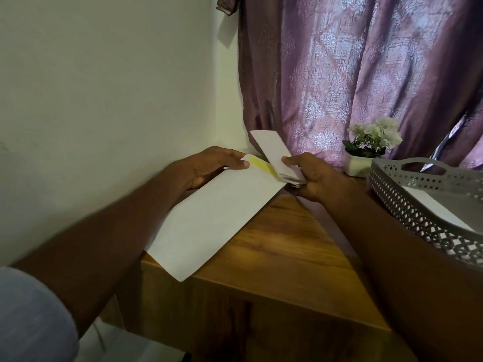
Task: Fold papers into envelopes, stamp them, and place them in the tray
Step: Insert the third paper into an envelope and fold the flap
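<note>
A long white envelope slants above the wooden table, its open end up at the far side with a yellow adhesive strip showing on the flap. My left hand grips that upper end by the flap. My right hand pinches a folded white paper whose lower end meets the envelope's mouth while its upper end sticks up toward the curtain. A grey perforated tray with a handle stands at the right, with a white envelope lying inside it.
The wooden table has its front edge near me and a wall on the left. A small white pot of white flowers stands behind the tray. A purple patterned curtain hangs at the back.
</note>
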The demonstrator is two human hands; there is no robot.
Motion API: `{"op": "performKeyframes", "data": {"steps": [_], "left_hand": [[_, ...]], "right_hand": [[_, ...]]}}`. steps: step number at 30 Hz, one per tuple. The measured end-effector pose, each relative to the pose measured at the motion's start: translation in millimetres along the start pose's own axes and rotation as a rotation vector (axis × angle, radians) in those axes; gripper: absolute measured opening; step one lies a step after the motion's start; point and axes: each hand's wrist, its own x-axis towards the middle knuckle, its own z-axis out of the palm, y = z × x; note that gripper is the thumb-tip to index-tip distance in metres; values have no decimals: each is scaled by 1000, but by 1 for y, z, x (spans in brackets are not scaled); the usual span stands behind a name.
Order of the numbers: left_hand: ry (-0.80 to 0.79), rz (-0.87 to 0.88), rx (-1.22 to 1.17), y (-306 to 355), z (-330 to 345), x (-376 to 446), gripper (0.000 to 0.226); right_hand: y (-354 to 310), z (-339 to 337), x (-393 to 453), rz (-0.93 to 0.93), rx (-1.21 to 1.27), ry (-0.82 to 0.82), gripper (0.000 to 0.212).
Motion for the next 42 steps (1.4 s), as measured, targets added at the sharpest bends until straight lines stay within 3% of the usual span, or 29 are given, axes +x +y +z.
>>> {"op": "performKeyframes", "data": {"steps": [6,10,14,17,22,28,35,42], "left_hand": [[-16,-11,7,0,2,-1,36],[7,21,5,1,6,-3,30],[-5,28,-4,3,9,-4,25],[13,24,-2,1,11,-2,33],[-1,-21,31,0,15,-2,57],[20,32,16,-2,17,-2,56],[45,13,69,-2,18,-1,56],[8,24,40,-3,20,-2,52]], "right_hand": [[-3,-4,-4,43,-18,-80,41],[-3,-4,1,27,-68,-9,40],[0,-2,6,-47,-102,74,42],[0,1,4,-127,-74,107,49],[2,7,2,-311,-129,138,41],[-4,-3,5,-507,-217,302,33],[-4,-7,4,-474,-183,181,20],[-6,-9,3,-404,-177,117,24]]}}
